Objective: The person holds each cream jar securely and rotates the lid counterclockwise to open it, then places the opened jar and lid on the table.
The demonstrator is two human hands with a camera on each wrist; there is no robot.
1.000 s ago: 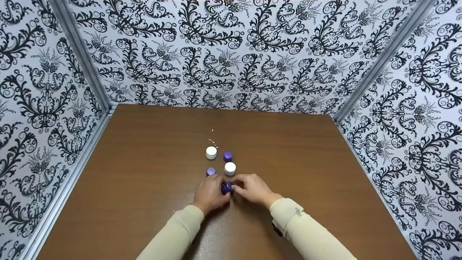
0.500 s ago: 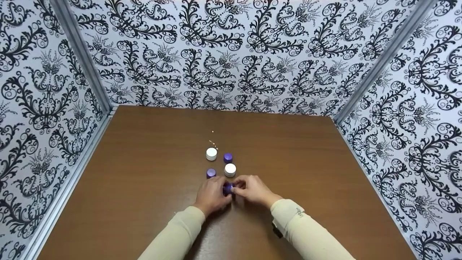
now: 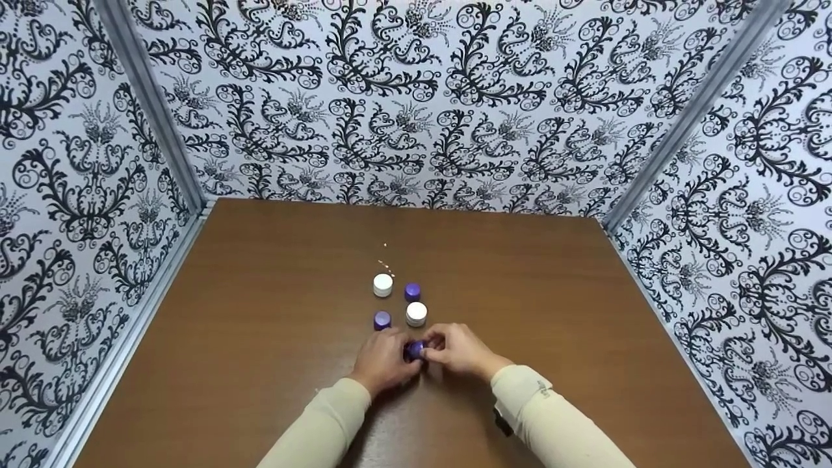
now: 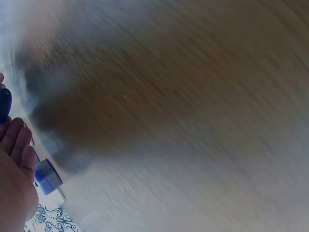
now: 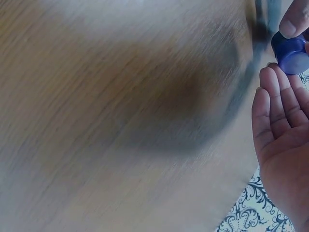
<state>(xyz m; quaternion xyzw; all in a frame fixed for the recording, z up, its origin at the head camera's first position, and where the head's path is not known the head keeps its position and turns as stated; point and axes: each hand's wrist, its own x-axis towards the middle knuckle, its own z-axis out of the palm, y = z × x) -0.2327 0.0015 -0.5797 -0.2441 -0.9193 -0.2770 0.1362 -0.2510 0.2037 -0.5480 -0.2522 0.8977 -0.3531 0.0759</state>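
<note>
Drawn back slightly toward the person since a second ago, the left hand [image 3: 387, 361] and the right hand [image 3: 458, 351] have brought the small purple jar [image 3: 416, 350] between them a little closer, while the whole scene sits lower in the head view. That shift leaves more of the left purple jar [image 3: 382, 320] uncovered beyond the left knuckles. On its side, the left hand curls its fingers round the small purple jar; the right hand pinches it between thumb and fingers, and the right wrist view shows its blue surface close against the fingertips. Whether its base touches the brown table [image 3: 273, 273] cannot be told, as the hands hide it. Just past the hands stands the near white jar [image 3: 416, 314], upright, with the far purple jar [image 3: 413, 292] behind it and the far white jar [image 3: 383, 285] to the left of that, all apart from one another. Pale specks [image 3: 386, 265] lie on the wood beyond the far white jar. Cream sleeves [image 3: 565, 422] cover both forearms, with something dark at the right cuff. Black-and-white patterned walls [image 3: 403, 104] rise round the table, joined at the corners by grey posts [image 3: 694, 114].
</note>
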